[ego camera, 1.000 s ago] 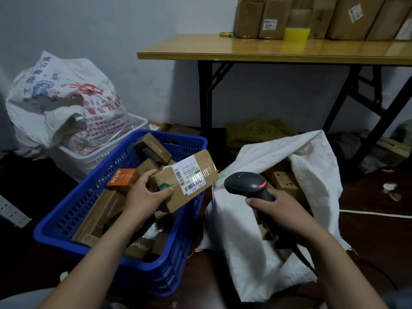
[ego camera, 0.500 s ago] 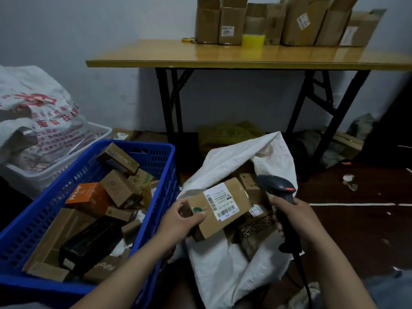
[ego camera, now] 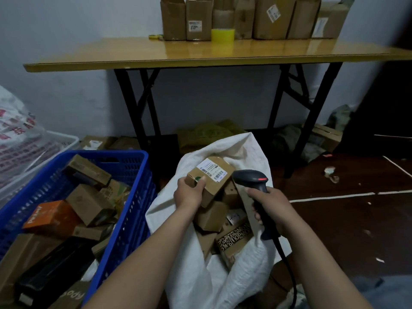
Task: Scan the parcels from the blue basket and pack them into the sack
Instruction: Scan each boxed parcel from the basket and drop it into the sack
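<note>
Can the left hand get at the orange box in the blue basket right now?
Probably not yet: the left hand is holding a labelled parcel over the sack. The orange box itself lies uncovered on top.

**Labelled parcel over the open sack**

You have a small brown cardboard parcel (ego camera: 211, 177) tilted above the mouth of the white woven sack (ego camera: 200, 284), its white barcode label facing up and a green round sticker on the near end. The sack stands open on the floor, holding several brown boxes and one dark box with white lettering (ego camera: 234, 239). To its left, touching it, your blue basket (ego camera: 131, 210) still carries a heap of parcels: brown boxes, an orange one (ego camera: 51, 217) and a long black one (ego camera: 53, 270).
</note>
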